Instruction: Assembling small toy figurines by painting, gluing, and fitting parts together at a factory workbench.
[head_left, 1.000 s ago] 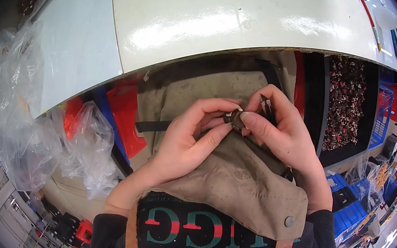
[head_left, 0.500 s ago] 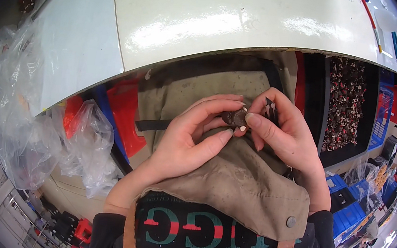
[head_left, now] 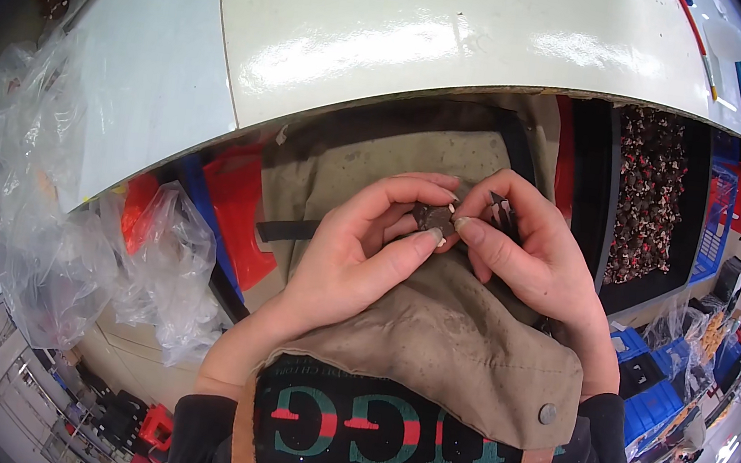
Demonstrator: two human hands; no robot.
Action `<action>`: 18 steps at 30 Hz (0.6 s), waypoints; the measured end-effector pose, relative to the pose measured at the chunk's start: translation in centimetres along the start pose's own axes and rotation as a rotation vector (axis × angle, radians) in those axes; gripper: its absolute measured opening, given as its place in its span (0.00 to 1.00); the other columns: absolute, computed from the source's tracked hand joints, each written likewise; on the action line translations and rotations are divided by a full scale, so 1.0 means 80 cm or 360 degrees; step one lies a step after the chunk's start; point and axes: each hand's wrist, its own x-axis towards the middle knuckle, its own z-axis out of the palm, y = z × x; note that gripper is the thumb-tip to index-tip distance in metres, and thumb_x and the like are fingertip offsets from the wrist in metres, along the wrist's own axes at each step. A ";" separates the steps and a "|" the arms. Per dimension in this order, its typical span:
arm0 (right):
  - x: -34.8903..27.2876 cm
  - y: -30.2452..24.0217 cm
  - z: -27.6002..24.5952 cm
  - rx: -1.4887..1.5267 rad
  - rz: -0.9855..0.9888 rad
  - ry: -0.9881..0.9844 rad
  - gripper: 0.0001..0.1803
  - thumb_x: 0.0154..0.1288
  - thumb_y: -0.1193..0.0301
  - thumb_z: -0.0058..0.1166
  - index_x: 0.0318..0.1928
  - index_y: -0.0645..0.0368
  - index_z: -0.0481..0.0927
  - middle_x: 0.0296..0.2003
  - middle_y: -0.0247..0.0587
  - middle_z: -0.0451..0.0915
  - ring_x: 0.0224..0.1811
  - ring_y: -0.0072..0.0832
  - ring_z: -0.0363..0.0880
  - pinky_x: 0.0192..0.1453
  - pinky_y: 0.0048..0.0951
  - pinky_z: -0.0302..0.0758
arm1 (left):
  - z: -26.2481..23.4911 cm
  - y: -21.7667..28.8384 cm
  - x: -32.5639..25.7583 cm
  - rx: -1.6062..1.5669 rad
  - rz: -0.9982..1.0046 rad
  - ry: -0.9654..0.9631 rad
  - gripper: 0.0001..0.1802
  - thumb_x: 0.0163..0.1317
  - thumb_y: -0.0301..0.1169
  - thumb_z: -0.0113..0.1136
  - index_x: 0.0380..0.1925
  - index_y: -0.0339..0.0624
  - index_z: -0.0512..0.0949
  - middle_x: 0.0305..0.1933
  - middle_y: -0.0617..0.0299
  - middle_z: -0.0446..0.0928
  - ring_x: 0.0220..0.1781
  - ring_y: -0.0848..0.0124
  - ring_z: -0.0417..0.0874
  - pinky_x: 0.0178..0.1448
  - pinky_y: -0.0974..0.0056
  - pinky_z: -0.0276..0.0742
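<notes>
A small dark brown piece with pale bits (head_left: 430, 218) is held above my lap, between the fingertips of both hands. My left hand (head_left: 368, 248) is closed around it, with the thumb pressed on its near edge. My right hand (head_left: 530, 251) pinches at the piece's right edge with thumb and forefinger. A dark tool with pointed tips (head_left: 501, 210) is tucked in that hand's fingers; most of it is hidden and its kind cannot be made out. Beneath both hands spreads the brown apron cloth (head_left: 460, 330).
A white worktop (head_left: 361, 8) curves across the far side. To the right stands a black tray (head_left: 611, 196) full of dark, red and pale small pieces (head_left: 648, 196). Blue crates (head_left: 651, 396) lie beyond. Clear plastic bags (head_left: 48, 220) hang at the left beside a red plastic part (head_left: 238, 215).
My left thumb has moved up onto the piece, and its pale bits show less. Both hands are closer together. The right hand keeps the dark tool.
</notes>
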 end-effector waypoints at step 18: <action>-0.002 0.006 -0.002 -0.0178 -0.0042 0.0056 0.06 0.66 0.74 0.50 0.41 0.61 0.69 0.33 0.30 0.73 0.27 0.11 0.66 0.30 0.13 0.63 | 0.000 -0.005 -0.001 0.0204 0.0023 0.0046 0.19 0.62 0.19 0.51 0.54 0.35 0.69 0.62 0.53 0.64 0.63 0.65 0.68 0.64 0.63 0.66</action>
